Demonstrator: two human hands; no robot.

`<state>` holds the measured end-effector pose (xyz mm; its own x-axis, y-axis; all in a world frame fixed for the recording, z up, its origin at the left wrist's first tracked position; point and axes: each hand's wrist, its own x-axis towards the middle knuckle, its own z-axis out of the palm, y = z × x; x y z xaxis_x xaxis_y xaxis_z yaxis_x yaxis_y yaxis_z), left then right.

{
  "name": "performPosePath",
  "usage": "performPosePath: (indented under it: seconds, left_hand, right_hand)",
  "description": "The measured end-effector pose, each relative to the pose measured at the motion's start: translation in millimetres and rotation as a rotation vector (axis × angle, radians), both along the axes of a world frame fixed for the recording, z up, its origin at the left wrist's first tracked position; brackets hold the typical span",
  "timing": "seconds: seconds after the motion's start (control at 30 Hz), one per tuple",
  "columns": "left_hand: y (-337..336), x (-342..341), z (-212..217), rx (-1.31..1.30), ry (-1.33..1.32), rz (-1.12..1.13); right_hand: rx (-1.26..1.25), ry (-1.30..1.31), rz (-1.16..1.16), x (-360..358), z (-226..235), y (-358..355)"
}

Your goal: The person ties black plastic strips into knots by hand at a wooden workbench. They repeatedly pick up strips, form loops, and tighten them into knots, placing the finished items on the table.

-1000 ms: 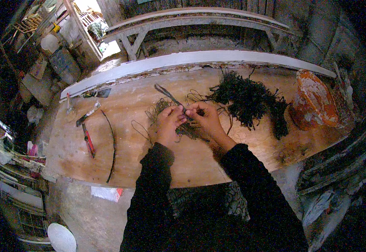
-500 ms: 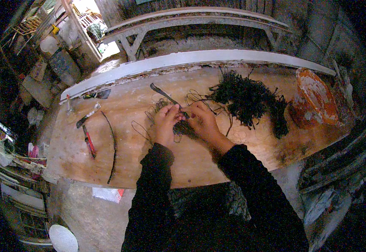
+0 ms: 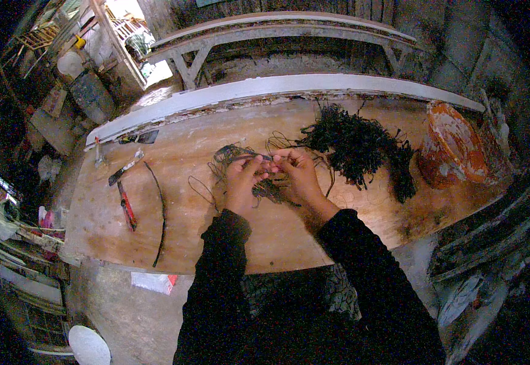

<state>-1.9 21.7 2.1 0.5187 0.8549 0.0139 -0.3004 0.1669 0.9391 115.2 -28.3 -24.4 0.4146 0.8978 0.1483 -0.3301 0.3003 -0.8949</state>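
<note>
My left hand [image 3: 240,182] and my right hand [image 3: 298,173] meet over the middle of a wooden workbench [image 3: 277,237]. Together they pinch a thin dark strand [image 3: 248,157] that runs between the fingertips. A small dark tangle [image 3: 267,190] hangs below and between the hands. Loose coils of thin wire [image 3: 227,153] lie just beyond my left hand. A big heap of dark stringy pieces [image 3: 356,146] sits to the right of my right hand, apart from it.
An orange-and-white bucket [image 3: 453,146] lies tipped at the bench's right end. A red-handled tool [image 3: 126,207], a hammer-like tool [image 3: 124,170] and a long thin dark rod [image 3: 161,213] lie at the left. A pale plank [image 3: 277,88] borders the far edge.
The dark tool that stuck out past my hands toward the far left is no longer seen there. The hands stay together at the same spot, with the strand now level between them.
</note>
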Motion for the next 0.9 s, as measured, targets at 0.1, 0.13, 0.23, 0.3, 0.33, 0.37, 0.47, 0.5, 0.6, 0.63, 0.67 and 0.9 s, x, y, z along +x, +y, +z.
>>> performPosePath:
  seconds: [0.1, 0.13, 0.23, 0.3, 0.33, 0.37, 0.47, 0.5, 0.6, 0.63, 0.67, 0.9]
  left_hand:
    - [5, -2, -5, 0.019, -0.014, 0.007]
    - [6, -3, -4, 0.019, -0.012, -0.018]
    - [3, 0, -3, 0.018, -0.062, 0.007]
    - [3, 1, -3, 0.023, -0.086, -0.003]
    - [5, -1, -4, 0.028, -0.084, -0.038]
    - [6, -1, -5, 0.034, -0.082, -0.073]
    - [9, -2, -12, 0.025, -0.134, -0.022]
    - [9, -1, -13, 0.008, -0.136, -0.031]
    - [10, -1, -14, -0.028, -0.131, -0.050]
    - [9, -2, -14, -0.028, -0.121, -0.049]
    - [8, -3, -14, -0.028, -0.111, -0.048]
    - [1, -1, -2, -0.015, 0.000, -0.079]
  right_hand:
    - [-0.034, 0.042, 0.046, -1, 0, 0]
    - [-0.046, 0.047, 0.056, -2, 1, -1]
    - [-0.096, -0.023, 0.073, -6, 15, -8]
    - [-0.066, -0.061, 0.081, -4, 2, -1]
    - [-0.051, -0.081, 0.083, -3, -2, 1]
    - [-0.079, -0.151, 0.082, 0, -7, 1]
    - [-0.119, -0.256, 0.090, 0, -5, 1]
    - [-0.101, -0.221, 0.091, 0, -7, 3]
    - [-0.130, -0.018, 0.122, 3, -6, 1]
    - [-0.153, 0.067, 0.139, 2, -4, 1]
    - [-0.130, 0.120, 0.146, 2, -5, 1]
    - [-0.031, 0.215, 0.162, 1, 1, -1]
